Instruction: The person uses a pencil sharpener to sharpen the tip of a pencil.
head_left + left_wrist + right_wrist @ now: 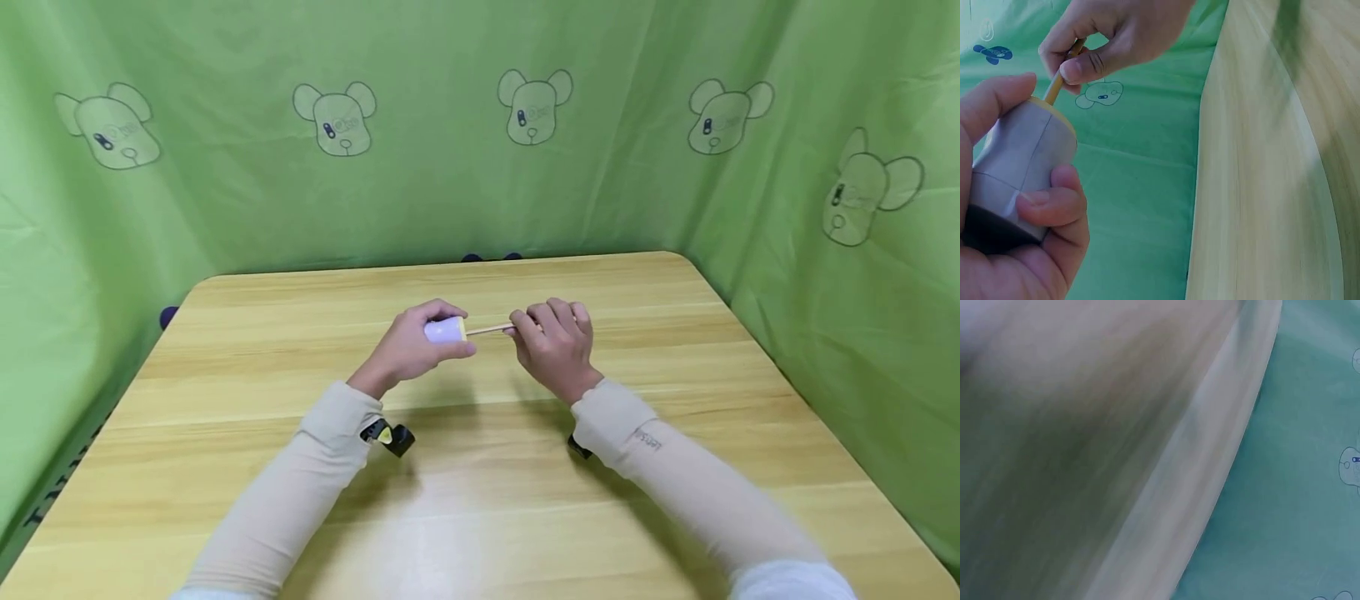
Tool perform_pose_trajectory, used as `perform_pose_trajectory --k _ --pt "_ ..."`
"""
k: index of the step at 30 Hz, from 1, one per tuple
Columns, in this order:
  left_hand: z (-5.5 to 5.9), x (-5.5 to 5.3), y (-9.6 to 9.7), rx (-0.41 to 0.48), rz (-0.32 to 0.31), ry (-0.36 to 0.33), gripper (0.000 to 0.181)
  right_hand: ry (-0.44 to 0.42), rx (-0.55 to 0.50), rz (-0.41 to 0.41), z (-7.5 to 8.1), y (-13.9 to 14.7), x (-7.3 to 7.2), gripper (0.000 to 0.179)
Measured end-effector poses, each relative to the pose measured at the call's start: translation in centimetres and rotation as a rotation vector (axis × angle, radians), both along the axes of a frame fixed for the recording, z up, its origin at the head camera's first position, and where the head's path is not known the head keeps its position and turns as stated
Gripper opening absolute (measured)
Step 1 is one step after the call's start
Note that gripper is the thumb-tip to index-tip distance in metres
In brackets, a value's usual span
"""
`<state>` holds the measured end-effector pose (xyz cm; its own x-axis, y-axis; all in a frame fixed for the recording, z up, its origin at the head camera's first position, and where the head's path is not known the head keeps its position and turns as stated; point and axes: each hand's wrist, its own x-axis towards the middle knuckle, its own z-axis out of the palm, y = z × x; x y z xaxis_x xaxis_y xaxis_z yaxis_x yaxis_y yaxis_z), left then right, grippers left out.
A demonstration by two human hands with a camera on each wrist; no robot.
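Observation:
My left hand (pixel 407 348) grips a small lavender cylinder (pixel 447 330), which looks like a pencil sharpener, with its thumb and fingers on opposite sides. The cylinder has a yellow rim at the end facing right, and its dark base shows in the left wrist view. A thin pencil (pixel 489 330) meets that yellow end; how deep it goes in is hidden. Its other end is pinched between the thumb and fingers of my right hand (pixel 557 343). Both hands are above the table. The right wrist view shows neither hand clearly.
A light wood-grain table (pixel 465 500) with rounded corners lies under the hands. Green curtains (pixel 435 200) printed with bear faces hang behind it and along both sides. A black wrist camera (pixel 399 439) sits at the left cuff.

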<state>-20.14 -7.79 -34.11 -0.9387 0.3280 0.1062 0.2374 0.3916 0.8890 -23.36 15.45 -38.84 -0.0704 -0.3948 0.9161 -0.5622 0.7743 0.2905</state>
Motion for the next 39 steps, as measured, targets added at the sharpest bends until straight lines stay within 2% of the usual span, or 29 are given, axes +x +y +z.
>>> perform_pose_trajectory --k 8,12,15,18,23,26,30,33,37,39 --pt "-0.8 -0.1 0.1 0.045 0.000 -0.074 0.040 0.052 0.043 0.042 -0.1 -0.5 -0.3 0.028" --pt "-1.2 -0.2 0.2 0.043 0.009 -0.070 0.037 0.063 0.059 0.057 -0.2 -0.6 -0.1 0.030" --pt "-1.5 -0.2 0.2 0.009 0.010 -0.027 0.037 -0.007 0.083 0.057 -0.1 -0.5 0.3 0.036" --pt "-1.9 -0.3 0.1 -0.014 0.015 0.026 0.038 -0.148 0.132 0.021 0.4 -0.6 1.1 0.041" --pt "-2.6 -0.2 -0.3 -0.035 0.024 0.140 0.040 -0.457 0.232 -0.069 1.8 -1.1 2.1 0.037" --pt "-3.1 -0.2 -0.3 -0.053 0.028 0.220 0.042 -0.706 0.280 -0.111 3.2 -1.3 2.4 0.034" --pt "-3.7 0.1 -0.1 -0.074 0.031 0.300 0.044 -1.085 0.347 -0.142 5.3 -1.4 2.4 0.037" --pt "-3.9 0.3 0.1 -0.094 0.036 0.363 0.045 -1.368 0.368 -0.120 6.7 -1.4 2.1 0.041" --pt "-3.9 0.6 0.5 -0.131 0.000 0.429 0.045 -1.849 0.297 0.008 8.1 -0.8 1.2 0.041" --pt "-3.8 0.8 0.7 -0.139 -0.022 0.426 0.046 -2.028 0.266 0.064 8.5 -0.3 0.6 0.041"
